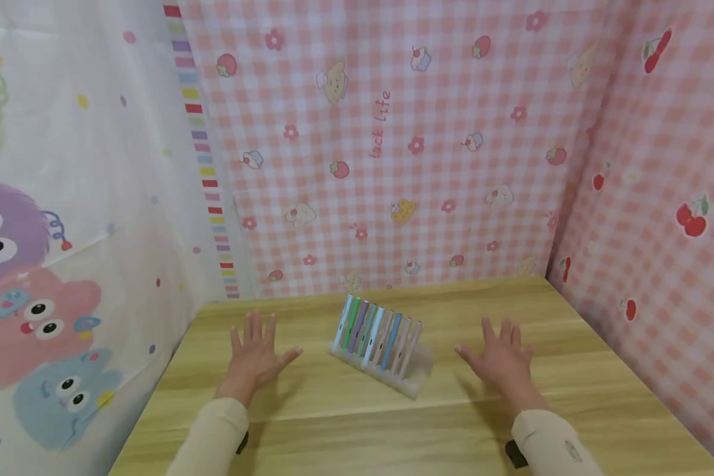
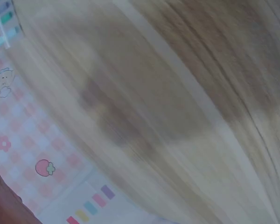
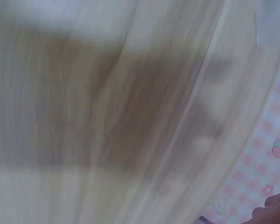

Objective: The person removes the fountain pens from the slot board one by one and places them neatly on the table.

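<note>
A clear stand [image 1: 381,377] holds a slanted row of several slim pens [image 1: 376,337] in white, green, purple, blue and pinkish tones. To its left my left hand [image 1: 254,360] is spread with straight fingers, the thumb pointing towards the stand. On the other side my right hand [image 1: 502,360] is spread likewise, its thumb also towards the stand. Both hands hold nothing and are apart from the pens. The left wrist view catches pen ends [image 2: 2,23] at its upper corner; in the right wrist view part of the right hand [image 3: 273,210] shows at the lower corner.
The wood-grain table [image 1: 333,436] runs back to a pink checked curtain [image 1: 381,185]. A white curtain with cartoon figures [image 1: 125,218] borders the left side, and a checked curtain with cherries [image 1: 648,218] the right. Hand shadows fall on the tabletop.
</note>
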A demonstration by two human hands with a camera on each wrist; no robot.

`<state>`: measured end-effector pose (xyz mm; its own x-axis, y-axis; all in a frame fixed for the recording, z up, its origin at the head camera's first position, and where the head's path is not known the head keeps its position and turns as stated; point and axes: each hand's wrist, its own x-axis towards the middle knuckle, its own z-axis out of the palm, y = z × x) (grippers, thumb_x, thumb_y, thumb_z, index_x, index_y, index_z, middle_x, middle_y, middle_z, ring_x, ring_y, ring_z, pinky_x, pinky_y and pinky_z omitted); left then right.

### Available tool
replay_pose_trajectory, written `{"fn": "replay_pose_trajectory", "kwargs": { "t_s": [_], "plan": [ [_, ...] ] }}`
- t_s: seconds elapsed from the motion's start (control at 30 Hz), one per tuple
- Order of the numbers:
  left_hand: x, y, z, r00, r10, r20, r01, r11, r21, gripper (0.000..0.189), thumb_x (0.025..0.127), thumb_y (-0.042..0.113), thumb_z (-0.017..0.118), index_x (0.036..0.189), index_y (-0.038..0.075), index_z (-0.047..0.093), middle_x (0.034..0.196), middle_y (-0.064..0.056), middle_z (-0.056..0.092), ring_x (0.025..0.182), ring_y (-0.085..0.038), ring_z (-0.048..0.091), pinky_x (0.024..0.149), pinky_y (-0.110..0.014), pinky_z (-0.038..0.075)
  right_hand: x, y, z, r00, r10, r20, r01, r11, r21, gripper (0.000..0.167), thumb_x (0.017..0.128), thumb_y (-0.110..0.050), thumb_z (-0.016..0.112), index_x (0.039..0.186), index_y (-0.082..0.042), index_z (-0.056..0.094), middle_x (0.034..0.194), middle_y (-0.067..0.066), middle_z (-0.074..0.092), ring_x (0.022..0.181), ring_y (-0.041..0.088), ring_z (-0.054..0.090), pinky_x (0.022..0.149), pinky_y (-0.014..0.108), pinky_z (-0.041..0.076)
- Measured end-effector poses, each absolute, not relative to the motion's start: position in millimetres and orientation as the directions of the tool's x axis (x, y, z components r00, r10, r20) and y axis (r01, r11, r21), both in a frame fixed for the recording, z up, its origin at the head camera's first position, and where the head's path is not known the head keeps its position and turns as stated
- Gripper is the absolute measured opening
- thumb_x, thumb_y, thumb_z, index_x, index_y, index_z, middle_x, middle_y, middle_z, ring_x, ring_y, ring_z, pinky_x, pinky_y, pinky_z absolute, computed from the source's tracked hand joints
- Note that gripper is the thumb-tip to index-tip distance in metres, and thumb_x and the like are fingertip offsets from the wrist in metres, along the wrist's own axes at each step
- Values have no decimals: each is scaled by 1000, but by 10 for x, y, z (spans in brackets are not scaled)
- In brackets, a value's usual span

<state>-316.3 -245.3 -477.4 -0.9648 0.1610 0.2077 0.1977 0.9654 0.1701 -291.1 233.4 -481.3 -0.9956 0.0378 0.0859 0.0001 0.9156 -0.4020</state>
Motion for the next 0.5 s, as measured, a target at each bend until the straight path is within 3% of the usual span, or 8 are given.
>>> {"fn": "replay_pose_trajectory", "kwargs": {
  "t_s": [0.17,0.5],
  "plan": [
    [-3220,-2389,-4674,-966,153,208,196,959,204,101,92,70,46,156,-2,16,158,-35,0,146,-48,-5,110,-70,-8,-2847,2212,-4763,-993,73,94,17,868,-496,93,97,-60,49,154,5,16,151,44,4,137,63,7,102,80,13],
    [-3215,-2174,-4656,-976,126,179,180,928,326,99,92,64,55,155,-3,19,157,-32,15,146,-47,8,109,-72,1,-2693,1997,-4785,-971,183,154,14,685,-728,71,101,-36,58,149,9,31,147,36,33,132,55,33,104,67,32]
  ]
}}
